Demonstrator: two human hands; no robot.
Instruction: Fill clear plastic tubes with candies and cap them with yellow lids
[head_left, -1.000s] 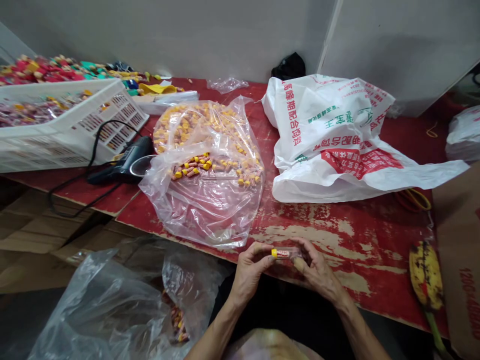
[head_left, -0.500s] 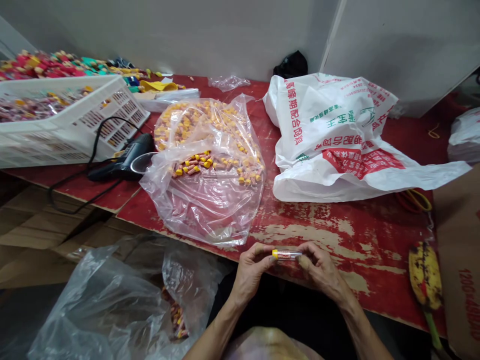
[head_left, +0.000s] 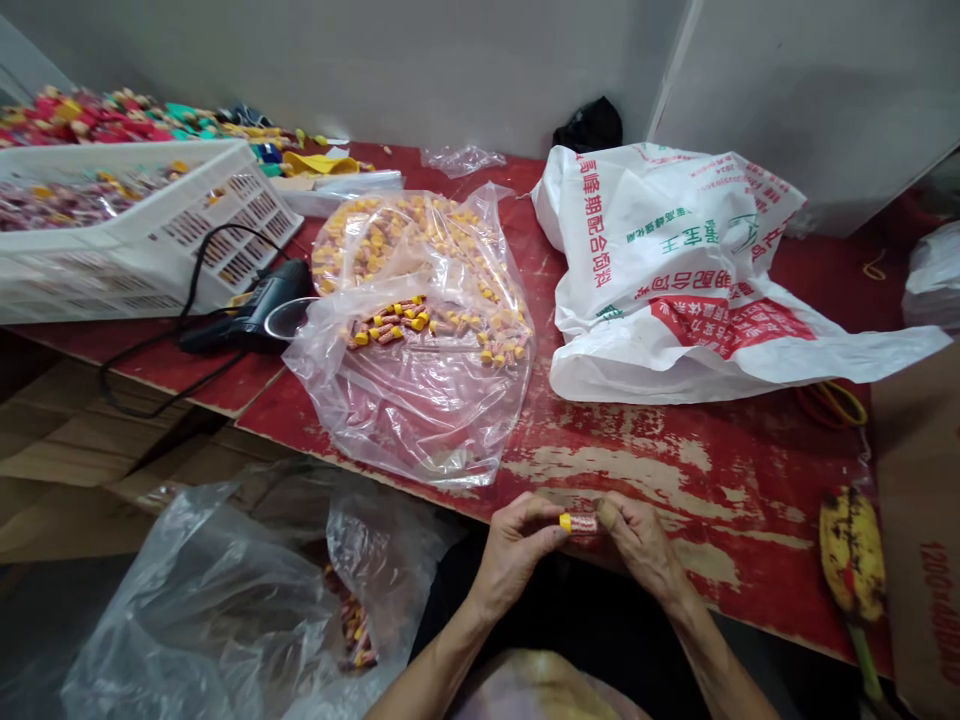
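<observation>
Between my hands, near the front edge of the red table (head_left: 735, 500), is a small tube with a yellow cap (head_left: 579, 523) and patterned wrap. My left hand (head_left: 514, 550) pinches its yellow-capped end. At the other end, the fingers of my right hand (head_left: 641, 540) are closed on the tube. A clear plastic bag (head_left: 405, 390) lies beyond my hands to the left, with many similar yellow-capped pieces (head_left: 390, 325) in and on it. Below the table edge at the lower left, another clear bag (head_left: 217, 610) holds more of these pieces.
A white basket (head_left: 217, 220) of wrapped items stands at the left, beside a black heat gun (head_left: 259, 310) with a cord. A white printed sack (head_left: 675, 270) lies at the back right. A banana (head_left: 853, 555) and cardboard box (head_left: 919, 520) are at the right.
My fingers have come closer together around the tube, and its clear end no longer sticks out between them as far. The patterned wrap now reaches my right fingertips.
</observation>
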